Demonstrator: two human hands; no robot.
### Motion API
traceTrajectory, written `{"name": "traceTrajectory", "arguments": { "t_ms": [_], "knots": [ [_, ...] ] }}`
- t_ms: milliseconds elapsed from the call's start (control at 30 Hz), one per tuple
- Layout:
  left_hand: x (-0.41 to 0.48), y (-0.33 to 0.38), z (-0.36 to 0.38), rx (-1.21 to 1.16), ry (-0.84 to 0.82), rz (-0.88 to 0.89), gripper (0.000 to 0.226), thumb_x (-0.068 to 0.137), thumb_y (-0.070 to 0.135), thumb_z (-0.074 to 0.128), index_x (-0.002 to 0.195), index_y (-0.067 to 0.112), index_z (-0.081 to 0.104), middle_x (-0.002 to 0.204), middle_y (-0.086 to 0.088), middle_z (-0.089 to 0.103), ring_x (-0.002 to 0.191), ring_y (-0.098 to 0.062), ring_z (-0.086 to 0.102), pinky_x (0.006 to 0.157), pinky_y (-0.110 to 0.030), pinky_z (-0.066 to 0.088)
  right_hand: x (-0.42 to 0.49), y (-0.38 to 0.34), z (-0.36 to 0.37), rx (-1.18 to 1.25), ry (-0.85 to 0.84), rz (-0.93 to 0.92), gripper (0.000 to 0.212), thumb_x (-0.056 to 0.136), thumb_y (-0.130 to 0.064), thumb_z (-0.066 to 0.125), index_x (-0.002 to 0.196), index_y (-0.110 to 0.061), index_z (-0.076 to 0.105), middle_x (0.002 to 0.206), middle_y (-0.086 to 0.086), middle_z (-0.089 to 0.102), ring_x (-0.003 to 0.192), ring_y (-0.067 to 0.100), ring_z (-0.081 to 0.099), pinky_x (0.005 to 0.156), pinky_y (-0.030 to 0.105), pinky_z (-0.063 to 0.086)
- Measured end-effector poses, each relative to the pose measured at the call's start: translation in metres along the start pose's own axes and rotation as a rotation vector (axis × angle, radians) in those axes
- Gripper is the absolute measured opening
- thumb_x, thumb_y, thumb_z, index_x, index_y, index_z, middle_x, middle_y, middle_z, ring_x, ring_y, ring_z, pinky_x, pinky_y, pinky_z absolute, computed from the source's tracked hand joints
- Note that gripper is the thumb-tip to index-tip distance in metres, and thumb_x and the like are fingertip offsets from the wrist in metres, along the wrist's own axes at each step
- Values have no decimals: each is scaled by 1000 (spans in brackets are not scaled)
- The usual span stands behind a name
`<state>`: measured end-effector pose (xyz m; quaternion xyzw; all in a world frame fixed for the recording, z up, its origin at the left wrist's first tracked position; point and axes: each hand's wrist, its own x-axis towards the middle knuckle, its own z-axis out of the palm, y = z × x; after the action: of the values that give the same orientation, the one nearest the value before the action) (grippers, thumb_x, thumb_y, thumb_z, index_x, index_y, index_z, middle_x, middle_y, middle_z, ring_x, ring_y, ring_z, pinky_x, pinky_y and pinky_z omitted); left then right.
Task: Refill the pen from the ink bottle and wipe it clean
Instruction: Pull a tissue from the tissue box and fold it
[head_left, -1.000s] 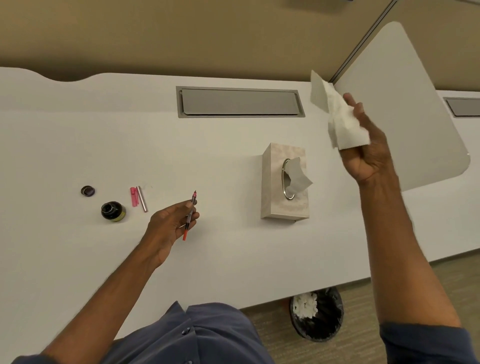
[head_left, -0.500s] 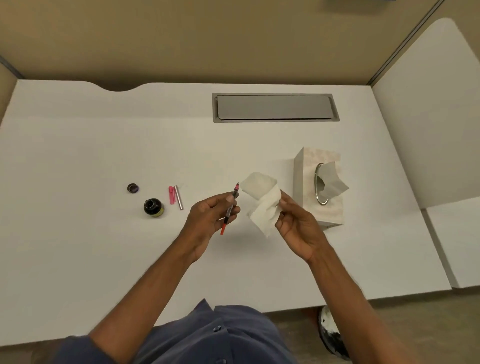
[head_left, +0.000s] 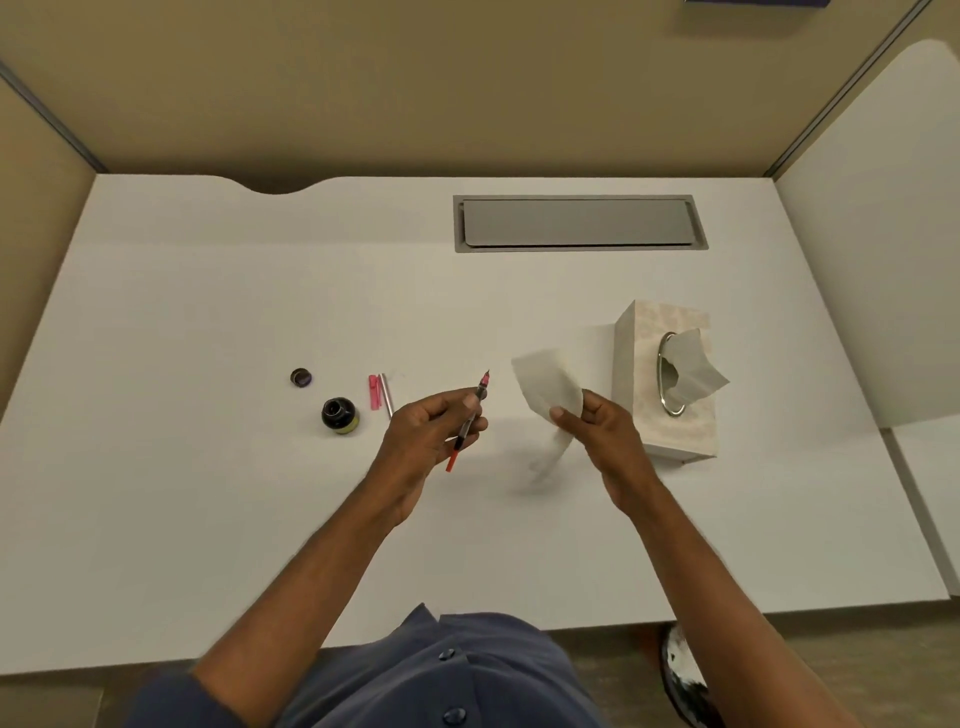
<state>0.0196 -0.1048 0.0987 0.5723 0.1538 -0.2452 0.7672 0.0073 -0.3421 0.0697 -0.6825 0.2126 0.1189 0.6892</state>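
My left hand (head_left: 434, 434) grips a slim pen (head_left: 480, 391) with a red tail, its nib pointing up and away from me. My right hand (head_left: 602, 434) pinches a white tissue (head_left: 545, 387) a short gap to the right of the nib, not touching it. The open ink bottle (head_left: 340, 414) stands on the white desk (head_left: 208, 322) left of my left hand. Its dark cap (head_left: 300, 377) lies further left. A pink pen part (head_left: 373, 392) and a silver pen part (head_left: 386, 396) lie side by side next to the bottle.
A tissue box (head_left: 662, 384) with a sheet sticking out stands right of my right hand. A grey cable hatch (head_left: 579, 223) sits at the back of the desk. A white side panel (head_left: 872, 249) rises on the right. A bin (head_left: 683, 675) shows under the desk's front edge.
My right hand came down from high on the right with the tissue to just beside the pen nib. My left hand has lifted the pen slightly toward the middle.
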Motion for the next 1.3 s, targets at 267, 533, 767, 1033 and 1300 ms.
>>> {"name": "traceTrajectory", "arguments": {
  "t_ms": [267, 533, 767, 1033, 1300],
  "knots": [
    [-2, -3, -3, 30, 15, -9, 19, 91, 32, 74, 105, 22, 81, 98, -6, 79, 101, -22, 75, 89, -31, 59, 0, 6, 5, 9, 79, 13, 38, 93, 13, 56, 125, -6, 66, 119, 15, 75, 111, 34, 70, 90, 43, 58],
    [-6, -1, -6, 45, 32, 2, 17, 91, 30, 74, 105, 21, 81, 99, -7, 79, 98, -22, 76, 88, -30, 60, -1, -1, 10, 2, 150, -29, 32, 81, -16, 88, 106, -6, 71, 78, 12, 75, 74, 12, 70, 68, 29, 59],
    [-8, 3, -5, 160, 4, 36, 14, 92, 26, 74, 103, 22, 81, 96, -4, 80, 96, -23, 77, 88, -31, 60, -5, -15, 28, -71, 159, -111, 20, 93, -24, 78, 105, -9, 78, 95, 9, 82, 92, 31, 79, 73, 45, 67],
    [-10, 5, -10, 369, 2, 89, 12, 87, 26, 79, 98, 31, 82, 88, 6, 80, 78, -4, 74, 69, -12, 52, -16, -40, 43, 228, -278, -13, 32, 103, -35, 62, 122, -13, 75, 126, 14, 75, 119, 26, 72, 95, 33, 59],
    [-11, 10, -13, 459, 32, 160, 11, 90, 30, 75, 96, 38, 80, 88, 6, 80, 91, -17, 75, 95, -43, 56, -19, -44, 48, 358, -299, 132, 77, 87, -67, 64, 130, -3, 67, 133, 20, 71, 128, 30, 66, 109, 38, 53]
  ]
}}
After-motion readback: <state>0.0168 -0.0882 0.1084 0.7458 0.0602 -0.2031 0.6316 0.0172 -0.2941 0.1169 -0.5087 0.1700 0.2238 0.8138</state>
